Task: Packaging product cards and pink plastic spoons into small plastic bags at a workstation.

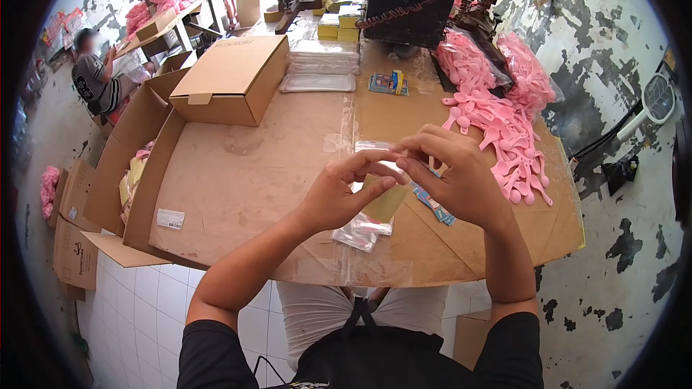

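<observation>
My left hand (351, 188) and my right hand (453, 176) meet at their fingertips above the table. Both have curled fingers and thumbs drawn in, pinching what looks like a thin clear plastic bag (370, 146); its outline is hard to make out. Under the hands lies a yellow-green card (386, 205), partly hidden by my fingers. Several clear plastic bags (355, 237) rest nearer me. Beside the right wrist, blue printed cards (435, 207) are spread on the cardboard, partly covered by that hand.
Pink plastic spoons (508, 140) are heaped at right, with filled bags (530, 64) behind. A closed carton (231, 75), stacked clear bags (319, 68), a banded card bundle (389, 83) and a black box (411, 3) stand farther back. An open carton (155, 165) adjoins the left edge. A person (97, 75) sits far left.
</observation>
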{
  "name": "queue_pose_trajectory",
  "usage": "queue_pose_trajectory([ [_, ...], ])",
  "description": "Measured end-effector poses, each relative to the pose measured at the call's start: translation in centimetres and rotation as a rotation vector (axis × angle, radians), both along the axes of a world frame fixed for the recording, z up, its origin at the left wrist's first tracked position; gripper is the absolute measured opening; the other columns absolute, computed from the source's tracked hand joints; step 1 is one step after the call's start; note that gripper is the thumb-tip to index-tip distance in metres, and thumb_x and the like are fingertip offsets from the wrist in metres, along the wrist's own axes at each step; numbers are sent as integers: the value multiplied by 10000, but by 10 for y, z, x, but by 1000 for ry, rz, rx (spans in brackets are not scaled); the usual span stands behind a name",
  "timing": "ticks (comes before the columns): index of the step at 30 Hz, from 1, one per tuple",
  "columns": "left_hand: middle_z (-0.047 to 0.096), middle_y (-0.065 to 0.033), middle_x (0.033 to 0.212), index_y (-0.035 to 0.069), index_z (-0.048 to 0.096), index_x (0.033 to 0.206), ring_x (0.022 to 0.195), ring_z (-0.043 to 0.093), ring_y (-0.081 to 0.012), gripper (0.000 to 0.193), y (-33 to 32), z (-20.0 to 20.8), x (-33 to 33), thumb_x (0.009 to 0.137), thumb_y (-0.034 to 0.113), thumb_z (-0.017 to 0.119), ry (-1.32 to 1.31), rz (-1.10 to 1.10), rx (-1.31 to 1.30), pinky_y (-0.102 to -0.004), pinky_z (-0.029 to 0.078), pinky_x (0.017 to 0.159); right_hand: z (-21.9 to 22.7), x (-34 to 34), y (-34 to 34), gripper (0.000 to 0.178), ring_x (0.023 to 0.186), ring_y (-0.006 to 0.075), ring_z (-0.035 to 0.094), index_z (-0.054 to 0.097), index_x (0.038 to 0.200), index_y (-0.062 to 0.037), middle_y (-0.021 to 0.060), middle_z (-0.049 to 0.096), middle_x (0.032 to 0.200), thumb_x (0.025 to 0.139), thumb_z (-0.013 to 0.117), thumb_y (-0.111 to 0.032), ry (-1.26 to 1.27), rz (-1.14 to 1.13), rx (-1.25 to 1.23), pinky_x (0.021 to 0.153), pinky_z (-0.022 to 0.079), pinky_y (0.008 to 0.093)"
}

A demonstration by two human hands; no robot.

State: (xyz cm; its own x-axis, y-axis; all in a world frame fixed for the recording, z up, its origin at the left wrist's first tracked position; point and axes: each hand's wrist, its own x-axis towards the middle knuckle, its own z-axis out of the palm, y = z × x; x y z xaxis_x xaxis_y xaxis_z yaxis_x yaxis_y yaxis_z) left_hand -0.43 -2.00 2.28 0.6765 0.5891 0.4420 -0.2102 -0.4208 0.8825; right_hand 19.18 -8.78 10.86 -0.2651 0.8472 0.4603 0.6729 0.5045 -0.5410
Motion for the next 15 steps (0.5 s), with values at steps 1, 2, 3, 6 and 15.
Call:
queue_pose_trajectory([
  [1, 697, -108, 1168, 0, 531, 1343, 1078, 670, -149, 394, 0, -1, 1, 971, 64, 645, -4, 15, -68, -290, 517, 912, -4, -3, 2, 169, 754, 162, 618, 720, 1022, -55, 49, 649, 866, 854, 724, -71, 0, 0, -1, 642, 468, 282],
  [2, 723, -99, 1121, 6, 551, 1328, 1022, 688, -121, 378, 0, -2, 1, 967, 66, 648, -8, 33, -137, -256, 526, 836, -8, -6, 5, 170, 810, 213, 628, 694, 1022, -42, 82, 635, 914, 857, 717, -76, -2, -39, 160, 685, 485, 319],
  [3, 723, -99, 1121, 6, 551, 1328, 1022, 688, -121, 378, 1, -3, 2, 967, 66, 648, -8, 34, -137, -256, 526, 836, -12, -8, 7, 175, 866, 263, 639, 667, 1022, -30, 114, 622, 963, 860, 709, -81, -5, -78, 321, 727, 503, 356],
  [6, 736, -91, 1022, -10, 536, 1318, 990, 682, -111, 384, 1, -4, 1, 956, 34, 658, -24, 81, -206, -252, 547, 821, -16, -8, 9, 191, 972, 261, 604, 656, 998, -69, 89, 602, 1021, 818, 720, -82, -237, -94, 449, 806, 471, 371],
  [15, 753, -115, 960, -48, 531, 1335, 890, 697, -101, 466, 0, -10, -1, 905, 31, 694, 140, 268, 42, -247, 540, 756, -24, -21, 21, 212, 1000, 238, 577, 632, 911, -32, 70, 579, 986, 730, 681, -130, -553, -153, 614, 866, 440, 375],
])
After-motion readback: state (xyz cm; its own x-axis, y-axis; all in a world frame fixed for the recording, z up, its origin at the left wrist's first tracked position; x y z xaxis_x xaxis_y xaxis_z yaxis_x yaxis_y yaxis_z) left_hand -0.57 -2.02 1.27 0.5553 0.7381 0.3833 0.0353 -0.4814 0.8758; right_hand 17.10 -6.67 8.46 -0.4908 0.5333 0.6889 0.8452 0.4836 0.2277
